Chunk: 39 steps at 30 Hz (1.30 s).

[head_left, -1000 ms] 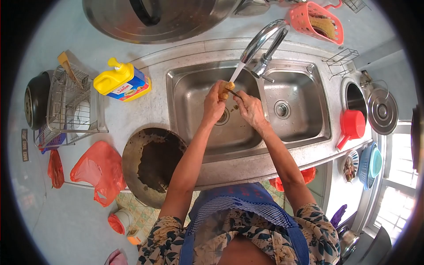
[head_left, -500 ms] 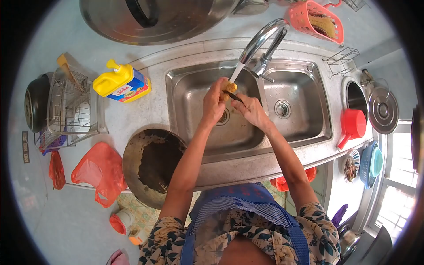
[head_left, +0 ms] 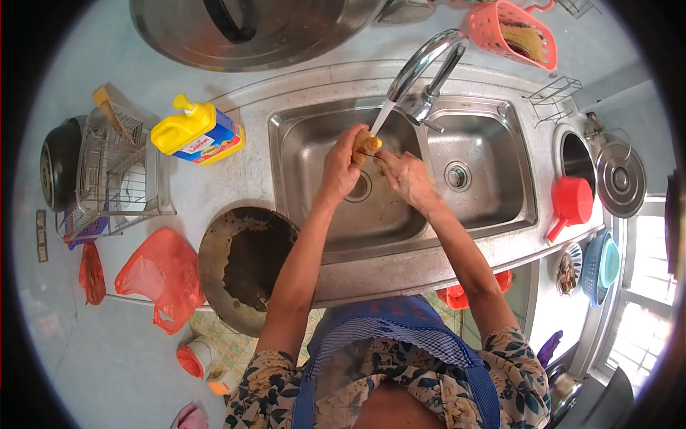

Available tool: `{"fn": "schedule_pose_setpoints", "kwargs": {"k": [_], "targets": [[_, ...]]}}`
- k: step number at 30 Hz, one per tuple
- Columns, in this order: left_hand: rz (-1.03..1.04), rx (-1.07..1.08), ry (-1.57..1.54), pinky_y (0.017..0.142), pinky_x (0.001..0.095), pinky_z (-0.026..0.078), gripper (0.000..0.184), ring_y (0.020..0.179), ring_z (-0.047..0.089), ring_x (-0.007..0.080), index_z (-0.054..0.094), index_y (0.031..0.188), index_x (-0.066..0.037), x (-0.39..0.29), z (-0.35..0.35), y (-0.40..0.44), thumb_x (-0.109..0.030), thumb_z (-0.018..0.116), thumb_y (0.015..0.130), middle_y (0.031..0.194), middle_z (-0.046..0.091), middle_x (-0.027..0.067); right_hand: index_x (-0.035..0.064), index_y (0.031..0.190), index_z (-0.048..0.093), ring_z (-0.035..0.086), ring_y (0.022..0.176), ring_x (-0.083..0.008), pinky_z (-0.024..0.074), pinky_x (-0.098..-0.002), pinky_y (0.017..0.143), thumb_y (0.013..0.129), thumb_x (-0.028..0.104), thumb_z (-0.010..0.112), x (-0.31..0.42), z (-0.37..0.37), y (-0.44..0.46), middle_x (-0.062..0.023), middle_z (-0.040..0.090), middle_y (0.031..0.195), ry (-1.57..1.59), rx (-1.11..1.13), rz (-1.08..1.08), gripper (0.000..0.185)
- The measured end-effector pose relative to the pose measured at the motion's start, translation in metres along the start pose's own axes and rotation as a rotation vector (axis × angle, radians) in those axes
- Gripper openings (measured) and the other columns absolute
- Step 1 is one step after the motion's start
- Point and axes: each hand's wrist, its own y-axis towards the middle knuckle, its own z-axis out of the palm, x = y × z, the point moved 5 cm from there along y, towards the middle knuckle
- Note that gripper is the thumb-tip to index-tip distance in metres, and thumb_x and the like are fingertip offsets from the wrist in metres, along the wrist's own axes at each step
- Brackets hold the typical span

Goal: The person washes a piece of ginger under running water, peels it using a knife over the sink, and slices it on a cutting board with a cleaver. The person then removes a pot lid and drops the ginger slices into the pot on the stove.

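My left hand (head_left: pixel 341 168) is closed around a knobbly, yellow-brown piece of ginger (head_left: pixel 366 146) over the left sink basin (head_left: pixel 307 171). Water from the curved faucet (head_left: pixel 421 61) runs down right beside the ginger. My right hand (head_left: pixel 407 177) grips a small knife (head_left: pixel 374 152) whose handle is hidden in the fingers. Its dark blade, only partly visible, lies against the ginger. Below both hands, the drain of the left basin shows between my wrists.
Right of the hands is a second basin (head_left: pixel 479 154). A yellow detergent bottle (head_left: pixel 196 132), a wok (head_left: pixel 239 304) and a red plastic bag (head_left: pixel 161 275) stand to the left. A red dipper (head_left: pixel 572 201) sits at the right, a pink basket (head_left: pixel 493 32) behind the faucet.
The ginger has turned a little in my left hand, showing a pale yellow end. My right hand has shifted slightly and the knife blade shows less.
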Motion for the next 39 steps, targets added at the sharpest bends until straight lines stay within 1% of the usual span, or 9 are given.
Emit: {"fn": "schedule_pose_setpoints", "kwargs": {"k": [11, 15, 18, 21, 23, 26, 30, 31, 39], "targets": [[-0.289, -0.297, -0.004, 0.086, 0.0344, 0.040, 0.052, 0.102, 0.051, 0.0309, 0.040, 0.123, -0.004, 0.017, 0.019, -0.021, 0.009, 0.045, 0.072, 0.108, 0.053, 0.0147, 0.0059, 0.096, 0.056, 0.056, 0.069, -0.0280, 0.0390, -0.0390, 0.059, 0.082, 0.006, 0.053, 0.012, 0.011, -0.001, -0.0093, 0.058, 0.078, -0.186, -0.228, 0.035, 0.015], [-0.337, -0.281, -0.155, 0.085, 0.0257, 0.040, 0.054, 0.099, 0.048, 0.0148, 0.039, 0.126, -0.005, 0.016, 0.028, -0.020, 0.012, 0.047, 0.075, 0.109, 0.049, 0.0056, 0.0088, 0.102, 0.057, 0.054, 0.067, -0.0258, 0.0392, -0.0349, 0.060, 0.082, 0.008, 0.053, 0.003, 0.034, -0.008, -0.0093, 0.055, 0.072, 0.143, -0.470, 0.170, 0.020], [-0.264, -0.277, -0.099, 0.084, 0.0243, 0.040, 0.057, 0.099, 0.047, 0.0135, 0.038, 0.127, -0.006, 0.024, 0.028, -0.020, 0.013, 0.045, 0.074, 0.110, 0.048, 0.0043, 0.0067, 0.106, 0.055, 0.052, 0.061, -0.0207, 0.0394, -0.0313, 0.056, 0.087, 0.010, 0.050, -0.001, 0.046, -0.020, -0.0115, 0.053, 0.069, 0.411, -0.518, 0.332, 0.020], [-0.360, -0.252, -0.216, 0.087, 0.0305, 0.040, 0.056, 0.100, 0.052, 0.0239, 0.039, 0.125, -0.004, 0.030, 0.023, -0.023, 0.009, 0.047, 0.071, 0.110, 0.052, 0.0107, 0.0050, 0.109, 0.054, 0.050, 0.059, -0.0136, 0.0398, -0.0269, 0.055, 0.090, 0.013, 0.049, -0.006, 0.048, -0.024, -0.0110, 0.055, 0.069, 0.754, -0.484, 0.465, 0.021], [-0.328, -0.249, -0.191, 0.086, 0.0293, 0.041, 0.057, 0.100, 0.052, 0.0226, 0.039, 0.125, -0.005, 0.033, 0.017, -0.023, 0.009, 0.047, 0.070, 0.111, 0.052, 0.0103, 0.0047, 0.108, 0.054, 0.048, 0.059, -0.0099, 0.0397, -0.0240, 0.056, 0.091, 0.014, 0.048, -0.014, 0.042, -0.026, -0.0098, 0.056, 0.070, 1.052, -0.527, 0.578, 0.021], [-0.238, -0.239, -0.024, 0.083, 0.0300, 0.043, 0.058, 0.100, 0.053, 0.0240, 0.040, 0.125, -0.007, 0.026, 0.006, -0.023, 0.012, 0.046, 0.070, 0.112, 0.051, 0.0106, 0.0047, 0.108, 0.055, 0.047, 0.061, -0.0078, 0.0391, -0.0213, 0.056, 0.091, 0.015, 0.049, -0.020, 0.029, -0.021, -0.0073, 0.058, 0.073, 0.798, -0.373, 0.552, 0.021], [-0.178, -0.196, 0.119, 0.081, 0.0321, 0.045, 0.058, 0.101, 0.053, 0.0266, 0.041, 0.123, -0.008, 0.006, -0.004, -0.022, 0.015, 0.046, 0.070, 0.113, 0.051, 0.0109, 0.0054, 0.094, 0.059, 0.059, 0.061, -0.0222, 0.0438, -0.0305, 0.061, 0.086, 0.015, 0.053, 0.003, -0.003, -0.010, -0.0091, 0.063, 0.075, 0.217, -0.186, 0.182, 0.014], [-0.180, -0.176, 0.137, 0.081, 0.0326, 0.046, 0.058, 0.101, 0.053, 0.0272, 0.041, 0.123, -0.008, 0.004, -0.005, -0.022, 0.016, 0.046, 0.070, 0.113, 0.051, 0.0109, 0.0060, 0.086, 0.059, 0.059, 0.066, -0.0283, 0.0446, -0.0360, 0.066, 0.083, 0.015, 0.055, 0.008, -0.008, -0.008, -0.0100, 0.063, 0.074, 0.229, -0.158, 0.189, 0.010], [-0.213, -0.152, 0.035, 0.082, 0.0301, 0.045, 0.054, 0.100, 0.055, 0.0244, 0.043, 0.121, -0.006, 0.015, 0.001, -0.023, 0.014, 0.048, 0.071, 0.112, 0.053, 0.0113, 0.0061, 0.082, 0.054, 0.057, 0.061, -0.0275, 0.0424, -0.0356, 0.061, 0.081, 0.015, 0.057, 0.017, -0.008, 0.000, -0.0089, 0.058, 0.068, -0.035, -0.069, -0.012, 0.009]]}}
